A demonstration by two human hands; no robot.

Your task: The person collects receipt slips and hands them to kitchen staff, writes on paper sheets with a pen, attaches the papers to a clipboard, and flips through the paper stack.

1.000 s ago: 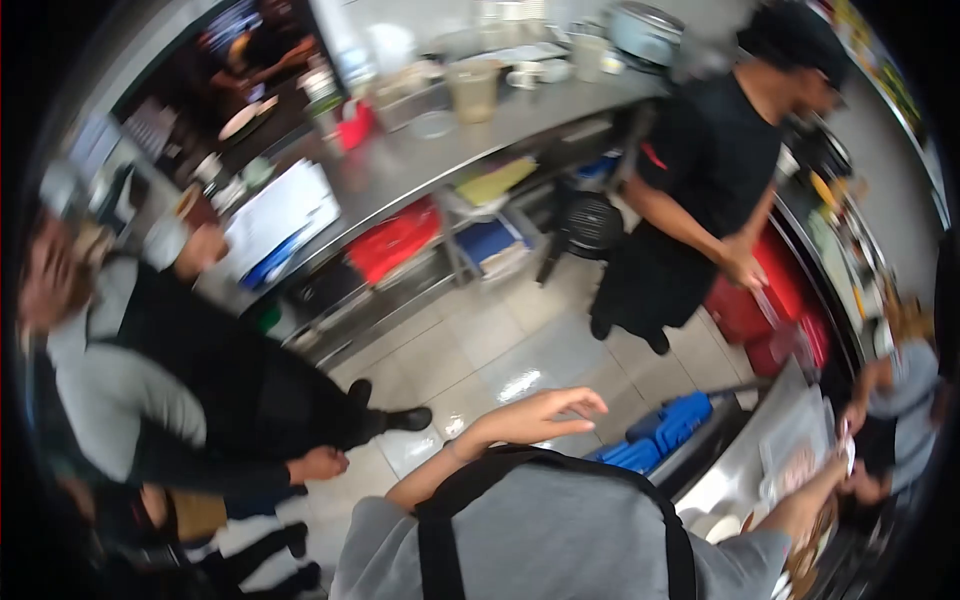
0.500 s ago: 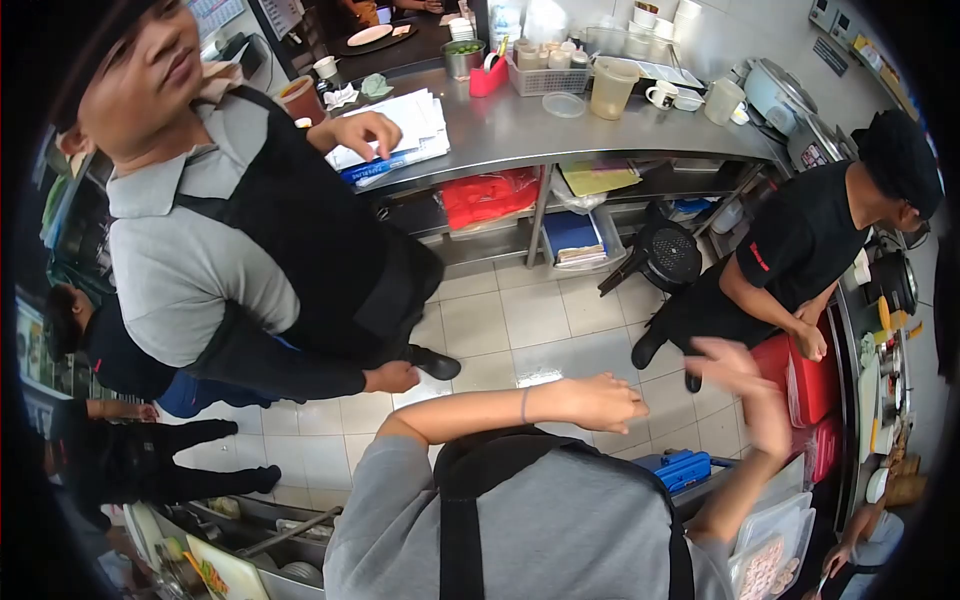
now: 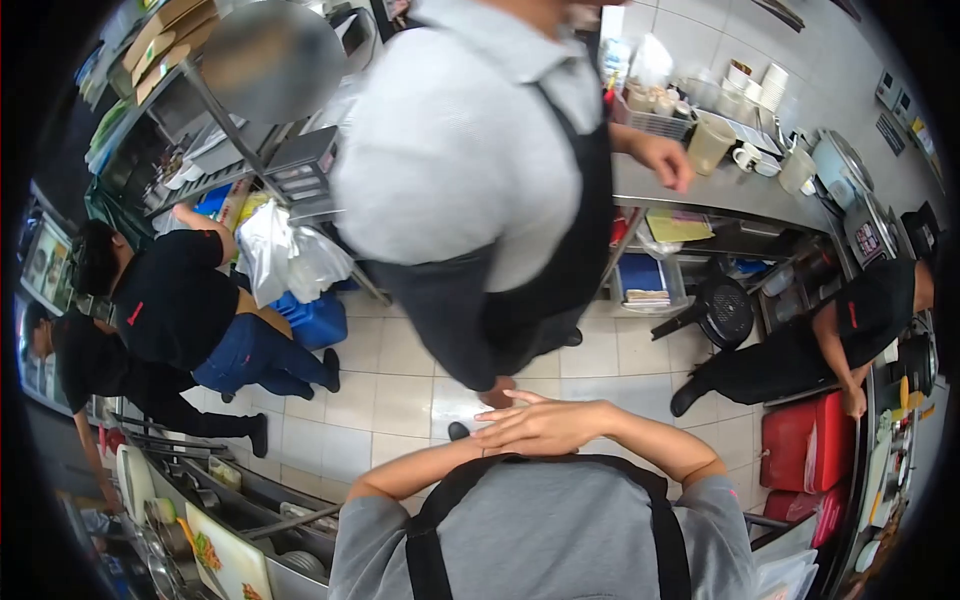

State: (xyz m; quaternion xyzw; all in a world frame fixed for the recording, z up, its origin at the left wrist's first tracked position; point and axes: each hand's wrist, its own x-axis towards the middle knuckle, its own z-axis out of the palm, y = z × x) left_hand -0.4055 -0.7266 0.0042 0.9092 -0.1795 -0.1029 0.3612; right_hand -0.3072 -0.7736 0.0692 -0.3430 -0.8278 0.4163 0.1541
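Note:
My right hand [image 3: 545,425] is laid over my left in front of my chest, its fingers stretched out toward the left. Beneath it, my left hand is mostly covered and its fingers cannot be made out; my left forearm [image 3: 425,472] reaches in from the left. No tool or object shows in my right hand. Just beyond my fingertips hangs the lowered hand [image 3: 497,393] of a person in a grey shirt and black apron [image 3: 545,260]. Whether it touches mine I cannot tell.
That person stands close in front, by a steel counter [image 3: 735,192]. A black stool [image 3: 722,312] and red containers [image 3: 803,440] are at the right, near a person in black [image 3: 870,320]. Two people [image 3: 185,300] stand left. A cutting board [image 3: 228,555] with chopped food lies lower left.
My right hand has come in from the right onto my left, which has drawn back leftward. My view has turned left. The person in the grey shirt now appears farther right, facing the counter.

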